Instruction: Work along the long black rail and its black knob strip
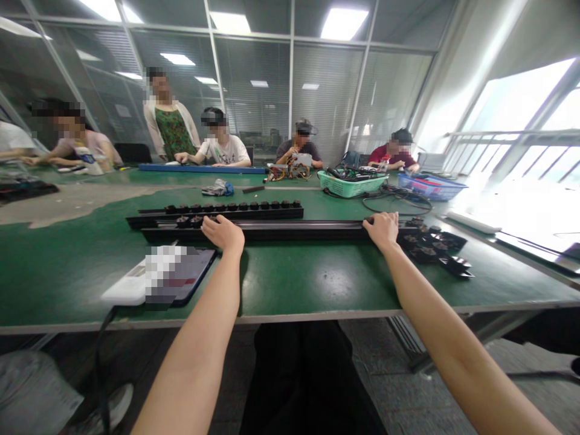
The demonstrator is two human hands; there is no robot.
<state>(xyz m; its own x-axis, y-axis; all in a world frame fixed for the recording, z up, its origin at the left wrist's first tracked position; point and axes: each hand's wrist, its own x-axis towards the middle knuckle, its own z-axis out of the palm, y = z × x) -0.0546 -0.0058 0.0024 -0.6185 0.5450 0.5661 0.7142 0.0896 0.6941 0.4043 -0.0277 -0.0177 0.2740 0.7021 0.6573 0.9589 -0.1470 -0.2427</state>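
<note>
The left hand [222, 234] and right hand [381, 231] grip a black rail [290, 231] at separated points, fingers [217, 223] pressed together and curled over it, the rail lying across the green bench [317, 284] just before a studded black rail [233, 211].

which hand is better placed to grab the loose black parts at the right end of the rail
Right, probably: the right hand rests on the black rail beside the loose black parts; the left hand sits far along it.
</note>
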